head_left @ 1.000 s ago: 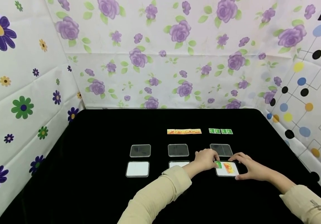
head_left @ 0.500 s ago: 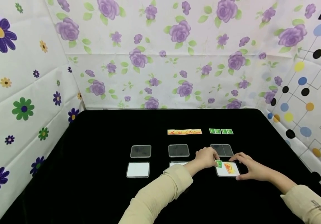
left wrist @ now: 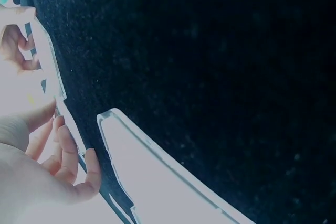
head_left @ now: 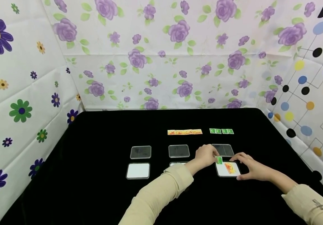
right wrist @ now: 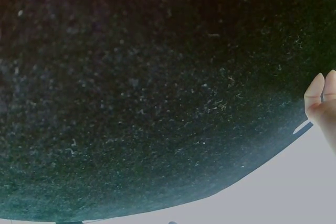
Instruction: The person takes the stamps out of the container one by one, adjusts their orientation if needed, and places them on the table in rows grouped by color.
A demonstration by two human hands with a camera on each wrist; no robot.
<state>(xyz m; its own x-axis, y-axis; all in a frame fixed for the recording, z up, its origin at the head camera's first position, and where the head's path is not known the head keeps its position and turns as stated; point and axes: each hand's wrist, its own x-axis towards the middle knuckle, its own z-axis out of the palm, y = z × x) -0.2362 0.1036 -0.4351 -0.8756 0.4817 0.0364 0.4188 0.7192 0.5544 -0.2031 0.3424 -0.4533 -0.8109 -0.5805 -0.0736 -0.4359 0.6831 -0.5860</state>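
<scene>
My left hand point(head_left: 205, 155) pinches a small green stamp point(head_left: 219, 160) by its left side, over the upper left corner of a clear-rimmed case with a white insert point(head_left: 221, 172). An orange-yellow stamp point(head_left: 230, 168) lies on that insert, right of its middle. My right hand point(head_left: 250, 167) grips the case's right end, thumb at the near corner and forefinger at the far one. In the left wrist view, my left hand point(left wrist: 50, 169) shows curled fingers, but glare hides the stamp. Only part of my right hand point(right wrist: 324, 103) appears in the right wrist view.
Two more white-filled cases lie leftward: one in full point(head_left: 138, 171), another point(head_left: 175, 164) partly under my left sleeve. Behind them sit three clear lids point(head_left: 140, 152). Farther back are a row of orange stamps point(head_left: 185, 132) and several green stamps point(head_left: 221, 131). Patterned cloth walls surround the black table.
My left hand has risen slightly and moved away from me, bringing the green stamp from the insert's left end to its far left corner. My right hand stays on the case.
</scene>
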